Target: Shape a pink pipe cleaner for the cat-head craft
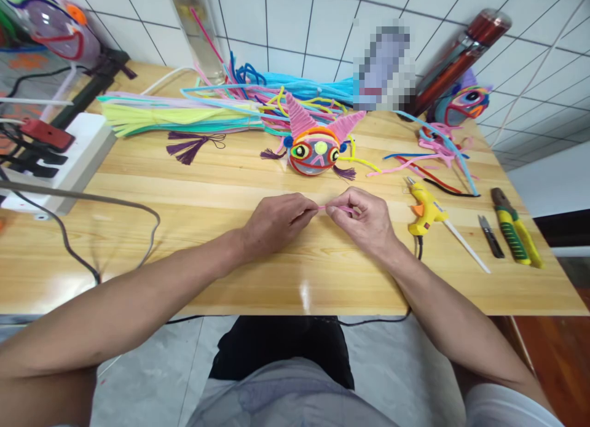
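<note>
A short pink pipe cleaner (322, 207) stretches between my two hands, low over the wooden table. My left hand (279, 221) pinches one end of it between thumb and fingers. Close by, my right hand (364, 219) grips the other part, with a bit of pink showing inside the curled fingers. Just beyond them sits a round creature ornament (314, 145) with pink horns, ringed eyes, an orange-red outline and purple tassels at its sides.
A yellow glue gun (424, 211), small snips (490, 236) and pliers (512, 227) lie right of my hands. Bundled pipe cleaners (184, 115) and a purple tassel (187, 146) lie at the back. A white power strip (78, 160) with cables stands left; a dark red flask (461, 58) leans back right.
</note>
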A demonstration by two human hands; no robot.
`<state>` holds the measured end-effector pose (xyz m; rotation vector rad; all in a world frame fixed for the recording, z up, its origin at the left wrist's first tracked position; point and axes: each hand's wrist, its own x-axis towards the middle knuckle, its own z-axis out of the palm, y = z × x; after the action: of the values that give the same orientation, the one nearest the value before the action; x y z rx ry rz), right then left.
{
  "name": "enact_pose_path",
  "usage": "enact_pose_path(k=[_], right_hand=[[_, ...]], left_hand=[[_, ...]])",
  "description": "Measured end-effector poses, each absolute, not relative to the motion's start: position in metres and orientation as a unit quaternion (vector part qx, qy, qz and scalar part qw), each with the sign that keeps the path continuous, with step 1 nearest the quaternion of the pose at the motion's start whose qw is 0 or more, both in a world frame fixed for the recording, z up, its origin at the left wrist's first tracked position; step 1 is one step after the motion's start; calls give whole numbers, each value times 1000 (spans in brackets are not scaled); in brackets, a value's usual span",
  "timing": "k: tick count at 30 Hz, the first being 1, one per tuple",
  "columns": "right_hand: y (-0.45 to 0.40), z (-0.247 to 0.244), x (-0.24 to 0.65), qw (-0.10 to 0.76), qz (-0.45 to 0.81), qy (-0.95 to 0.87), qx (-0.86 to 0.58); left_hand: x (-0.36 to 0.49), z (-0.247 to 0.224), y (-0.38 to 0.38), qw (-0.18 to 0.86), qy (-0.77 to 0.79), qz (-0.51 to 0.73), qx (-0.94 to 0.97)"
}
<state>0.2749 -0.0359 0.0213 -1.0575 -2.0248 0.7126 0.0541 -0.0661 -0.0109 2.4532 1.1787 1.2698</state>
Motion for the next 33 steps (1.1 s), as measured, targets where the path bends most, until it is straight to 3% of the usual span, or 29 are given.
enact_pose_path(k=[12, 18, 33], right_hand=[[-28, 19, 282, 308, 358, -776, -419], [-31, 21, 278, 327, 363, -753, -441], [-37, 21, 276, 326, 383, -742, -443]], left_hand=[[42, -12, -59, 74, 382, 297, 872], [44, -10, -61, 113, 398, 358, 837], [49, -10, -61, 89, 384, 437, 809]])
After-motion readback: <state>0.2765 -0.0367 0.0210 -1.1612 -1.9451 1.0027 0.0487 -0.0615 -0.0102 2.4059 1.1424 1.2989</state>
